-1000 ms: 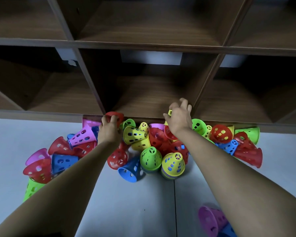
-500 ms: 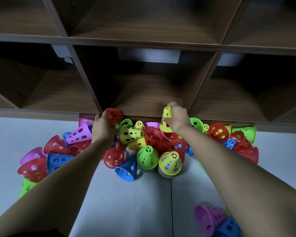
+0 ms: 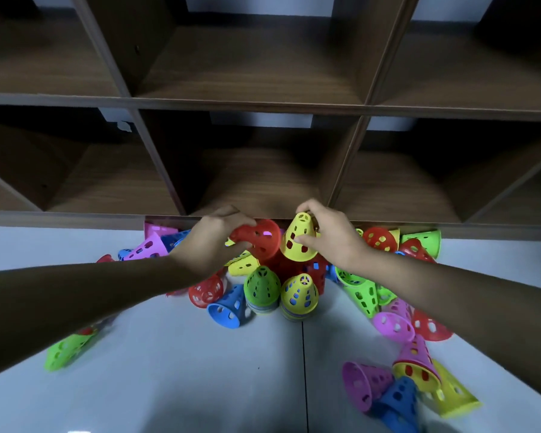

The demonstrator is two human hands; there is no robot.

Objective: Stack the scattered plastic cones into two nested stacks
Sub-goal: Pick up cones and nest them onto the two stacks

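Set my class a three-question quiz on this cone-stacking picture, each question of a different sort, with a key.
1. True or false: the left hand grips a red cone.
2. Which cone does the right hand hold? A blue, B a yellow cone, C pink.
3. Fill in: the left stack, standing below the hands, has a ___ cone on top.

Key: 1 true; 2 B; 3 green.
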